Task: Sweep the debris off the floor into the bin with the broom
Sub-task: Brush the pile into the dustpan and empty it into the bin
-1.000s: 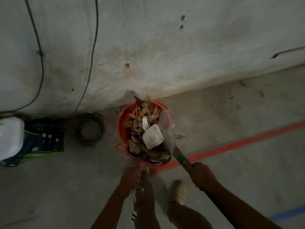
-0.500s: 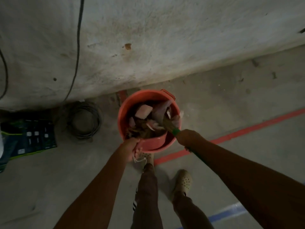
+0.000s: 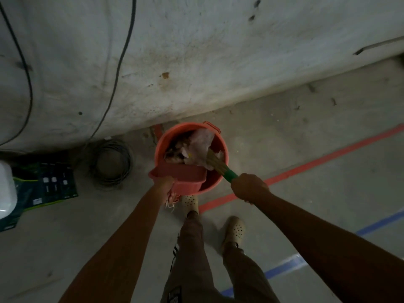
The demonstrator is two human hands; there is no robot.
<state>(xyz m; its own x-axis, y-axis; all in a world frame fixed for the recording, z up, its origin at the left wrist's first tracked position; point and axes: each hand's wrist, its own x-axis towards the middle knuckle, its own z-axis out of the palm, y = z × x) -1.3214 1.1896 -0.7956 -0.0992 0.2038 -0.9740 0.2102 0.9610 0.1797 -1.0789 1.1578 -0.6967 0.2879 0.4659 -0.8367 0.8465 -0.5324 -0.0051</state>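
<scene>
The orange bin (image 3: 221, 142) stands on the concrete floor (image 3: 306, 132), close to the wall (image 3: 196, 51). The left hand (image 3: 164, 185) grips the handle of a pink dustpan (image 3: 181, 174), which lies tilted over the near rim of the bin. The right hand (image 3: 249, 185) is closed around the green handle of the broom (image 3: 229, 173), and its straw bristles reach inside the bin. The debris (image 3: 185, 147), dry leaves and a pale plastic piece, is in the bin. 1 coil of cable (image 3: 111, 162) lies to the left, and 1 red line (image 3: 317, 162) crosses the floor.
</scene>
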